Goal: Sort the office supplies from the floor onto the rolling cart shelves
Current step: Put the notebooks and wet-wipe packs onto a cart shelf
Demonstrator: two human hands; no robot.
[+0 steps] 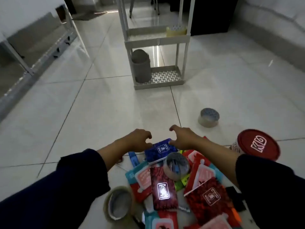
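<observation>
A heap of office supplies lies on the tiled floor in front of me. At its far edge rests a blue patterned notebook (160, 150). My left hand (137, 140) touches its left corner, my right hand (183, 136) its right corner, fingers curled; whether they grip it I cannot tell. Below it lie a tape roll (177, 166), two red patterned notebooks (163, 189) (208, 196) and several red and teal packets. Another tape roll (118, 204) sits at the lower left. The beige rolling cart (156, 40) stands ahead, with a yellowish tape roll (175, 30) on its middle shelf and a grey cylindrical container (141, 66) on the bottom shelf.
A loose tape roll (209, 117) lies on the floor to the right. A round tin with a red lid (257, 144) sits beside my right arm. A metal frame (19, 60) runs along the left wall. Bare tiles separate the heap from the cart.
</observation>
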